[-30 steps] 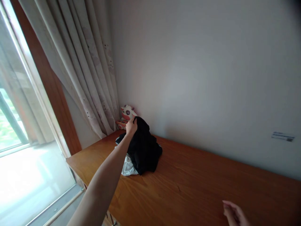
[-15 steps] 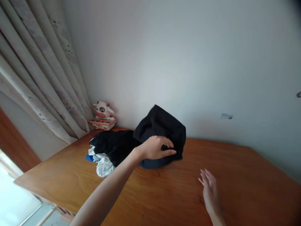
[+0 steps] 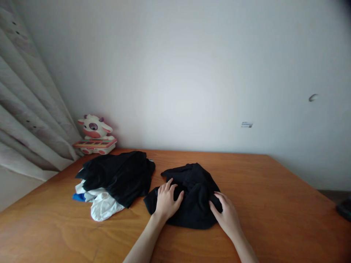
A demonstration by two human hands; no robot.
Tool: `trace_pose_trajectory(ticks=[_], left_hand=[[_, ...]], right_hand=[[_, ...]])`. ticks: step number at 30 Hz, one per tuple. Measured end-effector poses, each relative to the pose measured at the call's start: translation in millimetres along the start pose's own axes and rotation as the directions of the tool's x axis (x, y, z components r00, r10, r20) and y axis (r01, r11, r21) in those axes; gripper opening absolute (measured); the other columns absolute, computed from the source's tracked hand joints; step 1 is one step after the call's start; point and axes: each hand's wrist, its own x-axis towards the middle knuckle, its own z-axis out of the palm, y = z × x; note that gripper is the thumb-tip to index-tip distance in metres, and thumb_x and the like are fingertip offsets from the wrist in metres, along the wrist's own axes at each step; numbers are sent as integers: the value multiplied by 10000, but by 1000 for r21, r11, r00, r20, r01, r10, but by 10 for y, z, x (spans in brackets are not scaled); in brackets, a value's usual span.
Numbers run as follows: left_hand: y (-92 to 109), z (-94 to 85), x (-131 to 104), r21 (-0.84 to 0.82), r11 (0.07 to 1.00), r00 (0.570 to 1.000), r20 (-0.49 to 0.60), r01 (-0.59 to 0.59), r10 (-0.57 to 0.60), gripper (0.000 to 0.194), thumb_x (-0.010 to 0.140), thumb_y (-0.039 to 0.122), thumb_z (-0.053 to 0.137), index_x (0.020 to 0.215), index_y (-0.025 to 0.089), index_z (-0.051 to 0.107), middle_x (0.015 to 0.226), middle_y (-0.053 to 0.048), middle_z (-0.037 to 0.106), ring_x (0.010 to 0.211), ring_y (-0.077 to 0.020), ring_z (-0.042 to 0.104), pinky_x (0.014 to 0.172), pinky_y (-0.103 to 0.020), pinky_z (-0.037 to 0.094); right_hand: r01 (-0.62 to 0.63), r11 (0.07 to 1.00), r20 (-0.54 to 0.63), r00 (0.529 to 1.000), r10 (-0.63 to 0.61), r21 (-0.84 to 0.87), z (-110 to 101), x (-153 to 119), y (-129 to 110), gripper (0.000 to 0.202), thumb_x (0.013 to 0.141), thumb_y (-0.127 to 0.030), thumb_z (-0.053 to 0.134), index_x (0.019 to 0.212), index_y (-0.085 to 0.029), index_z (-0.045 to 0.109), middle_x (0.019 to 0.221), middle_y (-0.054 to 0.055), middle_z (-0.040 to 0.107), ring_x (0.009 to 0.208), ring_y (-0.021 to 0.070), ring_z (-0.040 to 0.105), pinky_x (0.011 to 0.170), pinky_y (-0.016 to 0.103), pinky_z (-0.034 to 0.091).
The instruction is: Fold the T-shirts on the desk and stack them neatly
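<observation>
I find the black garment crumpled on the desk, right of the clothes pile; in the preceding frame it was lifted in my left hand. That hand now rests on it, fingers spread. My right hand, previously apart, curves round a fold; pinch undetermined. Wall label: too small to read.

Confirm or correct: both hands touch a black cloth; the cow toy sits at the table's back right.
Wrong side: the head view shows the cow toy at the back left of the table. Left hand and right hand do touch a black cloth.
</observation>
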Motion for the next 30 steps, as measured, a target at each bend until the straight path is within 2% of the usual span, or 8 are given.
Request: trace_pose_trajectory(ticks=[7, 10, 13, 15, 17, 19, 23, 30], left_hand=[[123, -76, -73, -180, 976, 970, 189, -120, 154, 173, 942, 318, 558, 1003, 244, 702, 1428, -137, 628, 1280, -322, 600, 1064, -521, 445], [193, -111, -107, -369, 914, 935, 234, -167, 265, 145, 847, 327, 676, 966, 244, 680, 1439, -136, 621, 1300, -342, 583, 1093, -523, 428], [187, -108, -98, -635, 768, 916, 253, -86, 312, 162, 879, 387, 661, 917, 229, 659, 1425, -141, 629, 1336, -328, 567, 1109, -467, 433], [153, -73, -67, -728, 685, 950, 236, 34, 204, 271, 955, 465, 554, 864, 222, 634, 1345, -139, 674, 1235, -299, 642, 1048, -431, 488], [110, -38, -33, -700, 708, 985, 170, 95, 35, 364, 971, 537, 500, 827, 223, 614, 1214, -128, 713, 1087, -276, 696, 959, -412, 533], [71, -35, -9, -524, 847, 995, 70, 92, -65, 391, 938, 588, 538, 814, 228, 624, 1101, -109, 717, 1012, -277, 692, 923, -420, 529], [43, -141, 8, -70, 997, 994, 109, 33, -25, 434, 885, 651, 602, 784, 237, 683, 910, -81, 723, 966, -316, 672, 930, -463, 458], [147, -228, -15, -207, 978, 947, 314, -5, 71, 432, 926, 628, 552, 813, 240, 703, 834, -42, 739, 832, -255, 677, 862, -375, 439]], right_hand=[[-332, 927, 99, 943, 318, 177, -42, -210, -305, 569, 920, -616, 516, 1325, -227, 609, 1377, 109, 670, 1305, 307, 600, 1104, 505, 459], [-348, 918, 65, 937, 342, 191, 14, -304, -481, 693, 867, -642, 598, 1402, -205, 551, 1442, 136, 615, 1356, 325, 550, 1135, 509, 421], [-311, 939, -33, 947, 319, 148, 79, -316, -578, 739, 747, -653, 712, 1305, -182, 596, 1325, 160, 676, 1271, 360, 599, 1082, 521, 453], [-320, 935, -72, 940, 334, 150, 86, -303, -604, 601, 752, -640, 690, 1159, -199, 645, 1189, 143, 731, 1164, 357, 655, 1008, 511, 498], [-362, 912, -74, 921, 381, 191, 58, -308, -620, 495, 786, -636, 646, 1058, -222, 656, 1076, 122, 762, 1059, 344, 698, 913, 477, 542], [-413, 872, -55, 896, 441, 265, 13, -345, -638, 493, 788, -662, 642, 1022, -228, 646, 986, 111, 777, 968, 336, 726, 826, 438, 567], [-421, 808, -21, 882, 471, 413, -33, -466, -671, 523, 795, -680, 650, 1058, -229, 610, 996, 104, 782, 973, 319, 735, 840, 403, 573], [-295, 888, 39, 953, 301, 352, 75, -565, -642, 425, 839, -566, 605, 1117, -244, 599, 1095, 112, 776, 1032, 326, 735, 873, 430, 583]])
